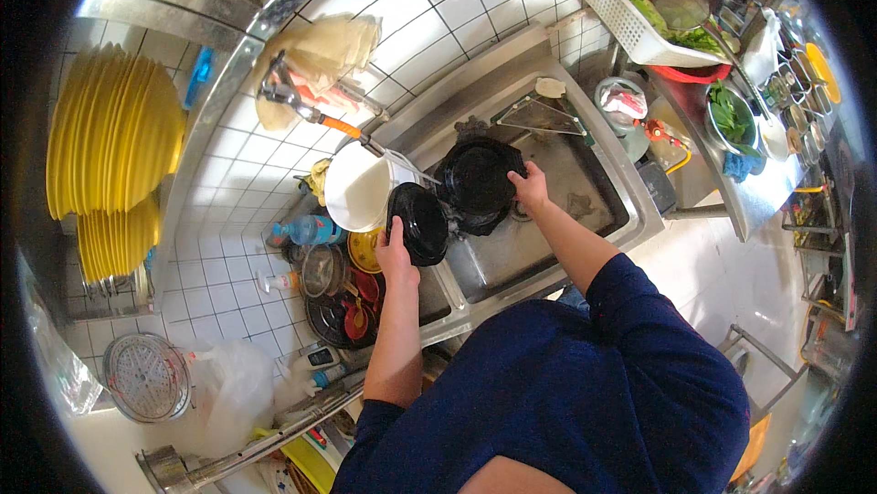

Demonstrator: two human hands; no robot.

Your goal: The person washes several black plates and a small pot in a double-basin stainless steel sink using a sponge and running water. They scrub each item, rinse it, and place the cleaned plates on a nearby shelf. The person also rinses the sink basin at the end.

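My left hand (pixel 397 254) grips the rim of a small black dish (pixel 419 225), tilted over the divider of the stainless steel sink (pixel 473 305). Black stacked bowls or pots (pixel 478 175) are in the sink's right-hand basin, and my right hand (pixel 531 189) holds their right edge, thumb on top. A stream of water seems to fall between the two hands, below a spray faucet with an orange grip (pixel 340 127). Behind the small dish stands a white bucket (pixel 356 185). A green-edged triangular rack (pixel 541 117) lies at the basin's far end.
Left of the sink are a yellow-rimmed bowl (pixel 363 250), a blue-tinted bottle (pixel 316 229) and a black tray (pixel 329 319) with red ladles. Yellow plates (pixel 113 137) stand on a left shelf. At right, a metal table (pixel 757 199) holds a white basket (pixel 613 7) of greens.
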